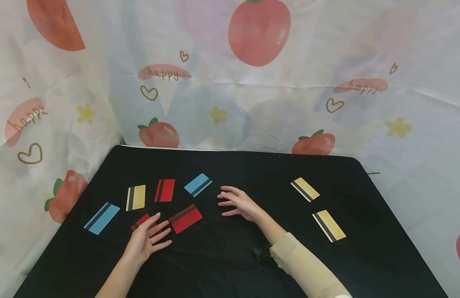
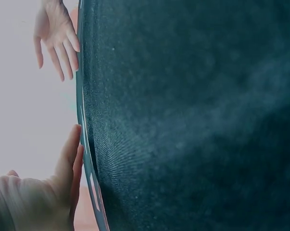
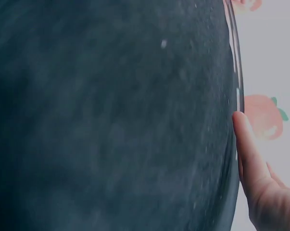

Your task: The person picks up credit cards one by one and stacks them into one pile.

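Note:
My left hand point(image 1: 144, 242) is open, fingers spread, over a red striped card point(image 1: 139, 222) that it partly hides. Just past its fingertips lies another red card point(image 1: 186, 219). My right hand point(image 1: 242, 205) has its fingers extended to the left and holds nothing. Nearest to it is a blue card point(image 1: 198, 185) with a dark stripe. Farther left lie a red card point(image 1: 164, 190), a yellow card point(image 1: 136, 198) and a blue card point(image 1: 102, 218). The left wrist view shows my left hand point(image 2: 48, 192) low and my right hand point(image 2: 56, 36) above.
Two yellow cards, an upper one point(image 1: 305, 189) and a lower one point(image 1: 329, 226), lie on the right side of the black table point(image 1: 222, 265). A printed curtain point(image 1: 267, 107) hangs behind and along the sides. A pale sleeve point(image 1: 302, 263) covers the right forearm.

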`<state>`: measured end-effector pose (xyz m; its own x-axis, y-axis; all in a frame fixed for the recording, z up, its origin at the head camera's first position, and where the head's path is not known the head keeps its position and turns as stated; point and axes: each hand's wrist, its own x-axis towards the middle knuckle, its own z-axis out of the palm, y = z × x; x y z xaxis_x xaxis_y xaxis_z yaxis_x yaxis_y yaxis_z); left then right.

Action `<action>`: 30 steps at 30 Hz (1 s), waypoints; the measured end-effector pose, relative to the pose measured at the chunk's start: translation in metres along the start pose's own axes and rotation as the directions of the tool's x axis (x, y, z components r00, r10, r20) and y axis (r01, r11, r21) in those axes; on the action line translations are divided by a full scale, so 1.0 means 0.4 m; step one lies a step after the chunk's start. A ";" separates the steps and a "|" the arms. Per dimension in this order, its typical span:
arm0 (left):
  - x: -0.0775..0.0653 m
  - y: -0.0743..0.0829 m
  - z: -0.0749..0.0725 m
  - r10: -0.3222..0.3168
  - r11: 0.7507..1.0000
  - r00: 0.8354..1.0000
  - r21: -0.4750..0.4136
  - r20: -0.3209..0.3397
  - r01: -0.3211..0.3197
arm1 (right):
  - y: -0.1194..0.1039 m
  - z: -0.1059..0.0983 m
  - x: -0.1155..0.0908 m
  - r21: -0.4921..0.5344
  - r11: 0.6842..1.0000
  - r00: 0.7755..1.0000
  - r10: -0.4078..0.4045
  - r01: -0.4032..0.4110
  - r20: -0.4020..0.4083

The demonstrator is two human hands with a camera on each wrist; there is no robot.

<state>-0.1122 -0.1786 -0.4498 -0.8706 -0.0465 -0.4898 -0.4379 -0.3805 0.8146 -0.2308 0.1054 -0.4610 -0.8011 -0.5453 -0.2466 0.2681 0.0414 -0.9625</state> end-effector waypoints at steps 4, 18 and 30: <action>-0.001 -0.002 0.000 -0.005 1.000 1.000 -0.008 0.002 0.005 | 0.001 0.020 0.014 -0.002 1.000 0.999 0.028 -0.028 0.027; 0.013 -0.020 0.000 -0.036 0.999 0.999 -0.028 -0.010 0.036 | 0.000 0.062 0.061 0.024 0.991 0.983 0.126 -0.130 0.135; 0.025 -0.025 -0.004 -0.068 0.994 0.998 -0.086 0.013 0.069 | 0.005 0.073 0.083 0.065 0.979 0.962 0.179 -0.196 0.204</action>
<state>-0.1164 -0.1769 -0.4634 -0.8418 -0.0086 -0.5398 -0.4757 -0.4607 0.7493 -0.2413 0.0630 -0.4677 -0.6138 -0.6883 -0.3867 0.4537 0.0932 -0.8862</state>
